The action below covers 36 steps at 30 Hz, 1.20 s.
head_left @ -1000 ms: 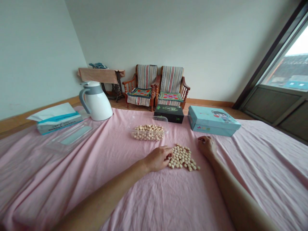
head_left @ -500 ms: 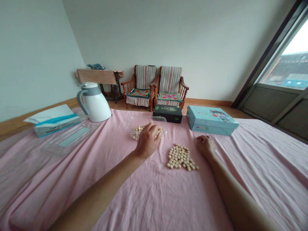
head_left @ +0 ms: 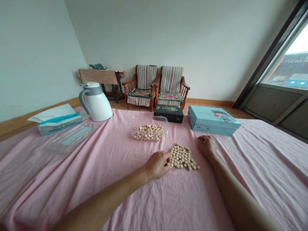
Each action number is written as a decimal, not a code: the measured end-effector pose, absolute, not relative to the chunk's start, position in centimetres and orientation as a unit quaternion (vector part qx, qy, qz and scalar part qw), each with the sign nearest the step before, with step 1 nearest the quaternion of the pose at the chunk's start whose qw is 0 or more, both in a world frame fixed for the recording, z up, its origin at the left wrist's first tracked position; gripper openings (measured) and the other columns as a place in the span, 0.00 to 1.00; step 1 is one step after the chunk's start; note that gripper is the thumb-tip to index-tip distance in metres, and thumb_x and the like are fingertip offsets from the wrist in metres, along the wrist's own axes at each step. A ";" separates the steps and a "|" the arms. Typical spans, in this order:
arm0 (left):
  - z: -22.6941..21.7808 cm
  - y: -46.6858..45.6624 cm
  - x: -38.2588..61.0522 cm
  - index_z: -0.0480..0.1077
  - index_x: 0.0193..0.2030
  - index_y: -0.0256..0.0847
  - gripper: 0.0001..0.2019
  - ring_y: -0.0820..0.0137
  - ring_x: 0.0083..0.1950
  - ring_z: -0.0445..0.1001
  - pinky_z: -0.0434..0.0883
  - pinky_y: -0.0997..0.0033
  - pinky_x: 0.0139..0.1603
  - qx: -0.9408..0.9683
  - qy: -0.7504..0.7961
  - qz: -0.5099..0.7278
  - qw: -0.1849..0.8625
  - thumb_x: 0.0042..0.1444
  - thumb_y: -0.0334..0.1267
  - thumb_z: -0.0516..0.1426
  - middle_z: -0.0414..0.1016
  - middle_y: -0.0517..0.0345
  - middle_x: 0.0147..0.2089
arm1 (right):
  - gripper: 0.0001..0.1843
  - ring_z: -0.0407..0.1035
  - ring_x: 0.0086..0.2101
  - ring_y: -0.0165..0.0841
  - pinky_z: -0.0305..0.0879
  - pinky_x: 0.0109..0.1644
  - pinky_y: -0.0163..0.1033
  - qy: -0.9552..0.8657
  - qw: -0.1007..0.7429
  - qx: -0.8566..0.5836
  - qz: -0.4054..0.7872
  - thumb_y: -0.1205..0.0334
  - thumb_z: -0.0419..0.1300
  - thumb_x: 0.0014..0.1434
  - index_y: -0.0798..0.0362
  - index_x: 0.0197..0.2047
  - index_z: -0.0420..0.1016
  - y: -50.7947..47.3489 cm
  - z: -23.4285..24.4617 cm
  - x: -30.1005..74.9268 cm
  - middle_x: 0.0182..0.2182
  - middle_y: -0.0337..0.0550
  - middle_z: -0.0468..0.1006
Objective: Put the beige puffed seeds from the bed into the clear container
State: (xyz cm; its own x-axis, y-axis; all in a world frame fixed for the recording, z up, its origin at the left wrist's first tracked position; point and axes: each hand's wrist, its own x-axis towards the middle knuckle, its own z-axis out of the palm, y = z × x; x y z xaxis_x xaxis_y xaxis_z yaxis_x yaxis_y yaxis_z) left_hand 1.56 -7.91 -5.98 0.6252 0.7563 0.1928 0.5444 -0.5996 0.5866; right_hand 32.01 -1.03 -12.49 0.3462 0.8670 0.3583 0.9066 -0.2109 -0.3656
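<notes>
Left hand (head_left: pixel 158 164) nearly closed at left edge of beige pieces (head_left: pixel 181 156), hold unclear. Right hand (head_left: pixel 208 145) loosely curled, right of them; can't see inside.

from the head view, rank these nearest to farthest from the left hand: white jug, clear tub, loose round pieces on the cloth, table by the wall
1. Loose round pieces: right beside the left hand, on its right.
2. Clear tub: just beyond the hand.
3. White jug: farther off, left.
4. Table: behind the jug, by the wall.
</notes>
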 end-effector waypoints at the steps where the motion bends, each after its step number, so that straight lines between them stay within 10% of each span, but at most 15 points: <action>1: -5.6 -7.7 1.5 0.67 0.26 0.39 0.05 0.72 0.28 0.68 0.60 0.74 0.28 0.861 0.386 0.228 0.241 0.44 0.26 0.57 0.71 0.59 0.27 | 0.15 0.69 0.36 0.37 0.61 0.39 0.38 -0.571 0.263 -0.777 -0.037 0.64 0.53 0.52 0.54 0.39 0.78 -1.0 -12.5 32.0 0.37 0.49 0.75; 10: -1.8 -2.0 -0.2 0.64 0.46 0.40 0.14 0.75 0.27 0.69 0.66 0.75 0.32 0.680 0.503 0.515 0.140 0.52 0.33 0.57 0.73 0.60 0.34 | 0.15 0.69 0.36 0.37 0.61 0.39 0.38 -0.567 0.268 -0.778 -0.034 0.64 0.53 0.51 0.55 0.38 0.79 -1.1 -12.4 31.9 0.37 0.49 0.75; 24: -6.2 -7.4 0.6 0.70 0.27 0.38 0.06 0.72 0.27 0.67 0.61 0.73 0.29 0.853 0.390 0.247 0.246 0.45 0.24 0.54 0.70 0.59 0.26 | 0.15 0.69 0.36 0.38 0.61 0.38 0.38 -0.554 0.268 -0.788 -0.019 0.63 0.52 0.51 0.54 0.38 0.78 -1.2 -12.1 31.6 0.38 0.50 0.74; 32: -2.7 -3.4 0.6 0.67 0.46 0.39 0.13 0.75 0.30 0.71 0.67 0.77 0.32 0.682 0.470 0.525 0.195 0.53 0.30 0.54 0.73 0.58 0.34 | 0.15 0.69 0.38 0.39 0.62 0.39 0.39 -0.563 0.270 -0.780 -0.021 0.64 0.52 0.51 0.54 0.38 0.78 -1.0 -12.5 31.9 0.37 0.50 0.75; 36: -2.7 -3.8 1.4 0.68 0.42 0.39 0.09 0.73 0.35 0.71 0.68 0.74 0.38 0.768 0.405 0.475 0.145 0.55 0.28 0.52 0.73 0.56 0.37 | 0.16 0.69 0.37 0.39 0.62 0.39 0.40 -0.565 0.272 -0.779 -0.024 0.63 0.52 0.51 0.54 0.38 0.78 -1.0 -12.5 31.9 0.37 0.50 0.75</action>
